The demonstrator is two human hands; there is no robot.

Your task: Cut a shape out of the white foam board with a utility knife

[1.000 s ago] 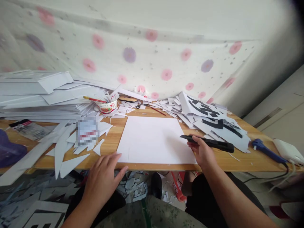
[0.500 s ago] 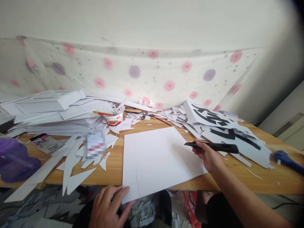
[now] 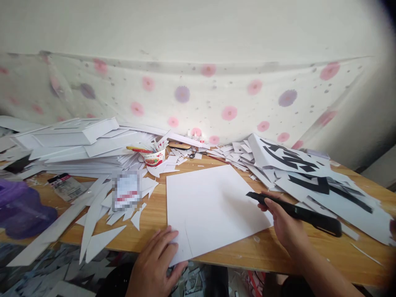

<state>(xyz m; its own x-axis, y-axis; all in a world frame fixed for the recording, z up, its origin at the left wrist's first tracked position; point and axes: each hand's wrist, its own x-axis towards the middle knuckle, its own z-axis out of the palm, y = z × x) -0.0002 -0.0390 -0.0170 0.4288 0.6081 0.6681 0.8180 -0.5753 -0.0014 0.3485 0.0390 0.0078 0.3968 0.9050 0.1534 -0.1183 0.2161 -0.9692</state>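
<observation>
A white sheet of board (image 3: 213,210) lies on the wooden table, its near left corner jutting past the front edge. A thin curved line runs across that corner. My left hand (image 3: 159,260) grips the corner, fingers on top and thumb at the near edge. Over the board's right part, my right hand (image 3: 283,218) is closed around a black utility knife (image 3: 305,214). The knife's tip points left and is held above the surface, with a soft shadow beneath. Part of the knife's handle is hidden by my fingers.
Stacked white boards (image 3: 83,152) and a paper cup of strips (image 3: 154,157) stand at the left, near pointed offcuts (image 3: 105,243) and a purple translucent container (image 3: 27,210). Black-lettered sheets (image 3: 284,156) lie at the right. Scissors (image 3: 196,154) lie at the back.
The view has shifted, so the table appears farther right. The knife has tilted, its handle end now lower and nearer to me. My left hand stays at the board's corner, its fingers slightly farther over it.
</observation>
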